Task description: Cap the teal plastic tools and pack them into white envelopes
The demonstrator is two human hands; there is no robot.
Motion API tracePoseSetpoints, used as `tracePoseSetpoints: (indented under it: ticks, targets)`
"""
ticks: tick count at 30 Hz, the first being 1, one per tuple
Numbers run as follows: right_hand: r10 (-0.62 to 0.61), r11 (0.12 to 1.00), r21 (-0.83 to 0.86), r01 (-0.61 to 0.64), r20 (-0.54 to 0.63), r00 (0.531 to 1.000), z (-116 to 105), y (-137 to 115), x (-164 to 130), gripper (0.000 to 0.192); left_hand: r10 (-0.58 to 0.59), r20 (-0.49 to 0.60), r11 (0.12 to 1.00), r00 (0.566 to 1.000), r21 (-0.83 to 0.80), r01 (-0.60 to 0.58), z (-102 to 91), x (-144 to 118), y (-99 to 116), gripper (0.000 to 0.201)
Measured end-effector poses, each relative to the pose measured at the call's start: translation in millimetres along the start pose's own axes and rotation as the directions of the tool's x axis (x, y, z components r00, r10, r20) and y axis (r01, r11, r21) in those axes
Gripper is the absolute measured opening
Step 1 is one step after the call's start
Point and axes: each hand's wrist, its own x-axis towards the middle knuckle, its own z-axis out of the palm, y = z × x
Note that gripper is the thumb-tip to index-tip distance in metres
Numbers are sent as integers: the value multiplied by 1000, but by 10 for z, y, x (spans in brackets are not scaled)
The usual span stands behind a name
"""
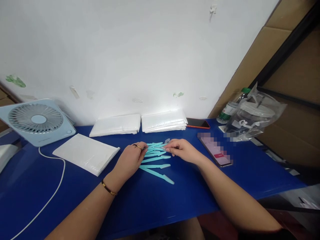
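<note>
Mid-frame on the blue table (50, 186), left hand (130, 160) and right hand (181, 150) both pinch the loose pile of teal razors (156, 160), none bagged yet, bag stacks (140, 124) behind apparently untouched.

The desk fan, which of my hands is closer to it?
Left. The left hand lies at the near end of the teal sticks, on the side toward the fan; the right hand rests beyond them, farther away.
</note>
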Motion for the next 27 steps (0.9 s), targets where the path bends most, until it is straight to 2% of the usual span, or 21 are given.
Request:
tracePoseSetpoints:
  ticks: [7,13,17,19,20,22,25,27]
  targets:
    - [-35,999,-24,35,-12,999,-13,-42,-6,29,-19,5,1000,1000,7,19,-16,0,-2,23]
    - [-85,994,-65,86,16,996,99,-38,32,29,-5,26,1000,1000,-18,6,11,-15,101,21]
    - [-9,999,-50,15,121,993,82,-42,5,30,-42,138,997,990,-53,49,54,-61,195,22]
    - [13,997,-79,0,167,986,7,-40,-26,28,2,155,998,988,-60,7,68,-75,215,21]
    - [10,993,-115,7,153,988,-46,-33,-44,26,33,147,999,989,-47,-27,72,-76,215,20]
    - [6,977,-211,2,34,999,-173,-5,-82,23,66,125,998,990,10,-68,73,-69,198,19]
    - [56,921,-369,-120,-179,982,-354,57,-131,19,17,142,995,990,99,-32,67,-44,158,17]
    - [98,864,-463,-197,-230,968,-413,87,-143,13,-20,185,993,983,122,-3,65,-28,145,16]
